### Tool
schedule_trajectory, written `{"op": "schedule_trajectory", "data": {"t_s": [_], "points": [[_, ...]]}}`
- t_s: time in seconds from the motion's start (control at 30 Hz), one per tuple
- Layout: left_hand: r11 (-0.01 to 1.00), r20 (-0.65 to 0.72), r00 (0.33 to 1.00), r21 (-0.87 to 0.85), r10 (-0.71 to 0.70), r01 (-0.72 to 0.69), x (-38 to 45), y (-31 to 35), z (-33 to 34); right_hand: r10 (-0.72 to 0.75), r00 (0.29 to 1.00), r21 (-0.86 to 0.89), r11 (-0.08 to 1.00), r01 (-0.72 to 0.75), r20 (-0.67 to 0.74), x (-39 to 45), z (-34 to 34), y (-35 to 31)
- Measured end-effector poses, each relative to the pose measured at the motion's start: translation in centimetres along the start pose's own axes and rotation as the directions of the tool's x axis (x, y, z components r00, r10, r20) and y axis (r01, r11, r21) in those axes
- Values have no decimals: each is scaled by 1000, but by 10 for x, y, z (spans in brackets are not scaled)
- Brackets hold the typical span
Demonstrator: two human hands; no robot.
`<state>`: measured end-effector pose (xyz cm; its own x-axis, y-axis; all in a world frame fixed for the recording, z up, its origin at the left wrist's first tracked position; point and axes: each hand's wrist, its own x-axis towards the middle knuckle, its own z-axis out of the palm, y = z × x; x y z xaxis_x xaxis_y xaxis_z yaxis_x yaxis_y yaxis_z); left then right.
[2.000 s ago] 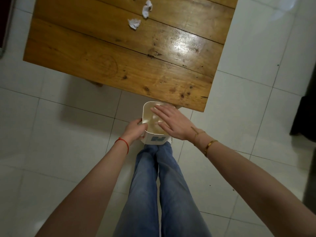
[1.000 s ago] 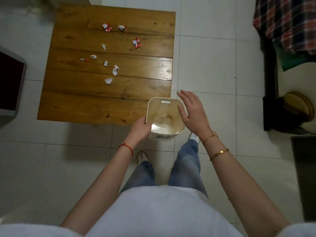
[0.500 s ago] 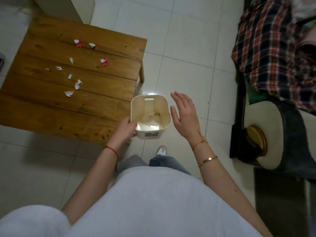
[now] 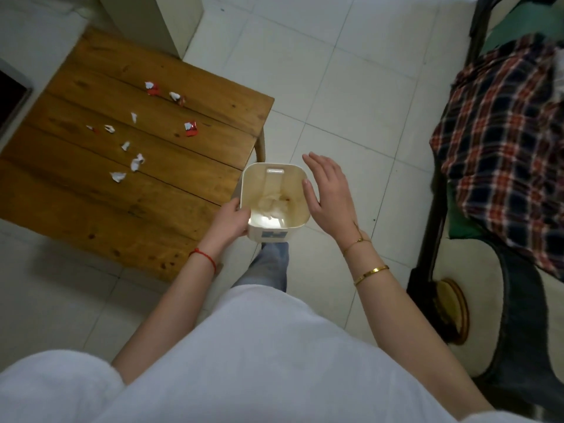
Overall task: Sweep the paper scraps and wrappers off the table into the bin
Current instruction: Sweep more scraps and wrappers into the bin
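Note:
A small cream bin (image 4: 276,178) is held in the air just off the right edge of the wooden table (image 4: 171,206). My left hand (image 4: 230,221) grips its near left rim. My right hand (image 4: 329,193) is flat and open against the bin's right side, thumb at the rim. Crumpled paper lies inside the bin. On the table's left half lie several white paper scraps (image 4: 136,162) and red-and-white wrappers (image 4: 190,129).
White tiled floor (image 4: 351,96) surrounds the table. A dark-framed seat with a plaid blanket (image 4: 506,141) stands at the right. A pale cabinet (image 4: 158,19) stands behind the table, a dark screen (image 4: 9,96) at the far left.
I have stood up with the bin, lifting it from the floor. The view has swung right, and the bin now sits beside the table's right edge. My right hand moved off the bin's mouth to its side.

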<state>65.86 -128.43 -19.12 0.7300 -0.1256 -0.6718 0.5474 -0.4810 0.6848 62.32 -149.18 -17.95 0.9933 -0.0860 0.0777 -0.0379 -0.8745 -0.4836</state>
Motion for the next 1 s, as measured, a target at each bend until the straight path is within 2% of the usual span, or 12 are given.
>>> {"op": "schedule_trajectory", "data": {"t_s": [0.23, 0.6, 0.77, 1.0], "points": [[995, -58, 996, -75, -64, 59, 52, 35, -18, -126, 981, 11, 992, 126, 146, 101, 14, 14], [973, -197, 963, -172, -184, 151, 98, 75, -38, -361, 887, 38, 930, 366, 289, 230, 27, 4], [940, -271, 930, -300, -247, 162, 107, 74, -31, -471, 799, 89, 876, 475, 375, 269, 44, 2], [789, -298, 828, -562, -475, 250, 112, 60, 12, -645, 586, 221, 743, 632, 491, 309, 70, 3]]}}
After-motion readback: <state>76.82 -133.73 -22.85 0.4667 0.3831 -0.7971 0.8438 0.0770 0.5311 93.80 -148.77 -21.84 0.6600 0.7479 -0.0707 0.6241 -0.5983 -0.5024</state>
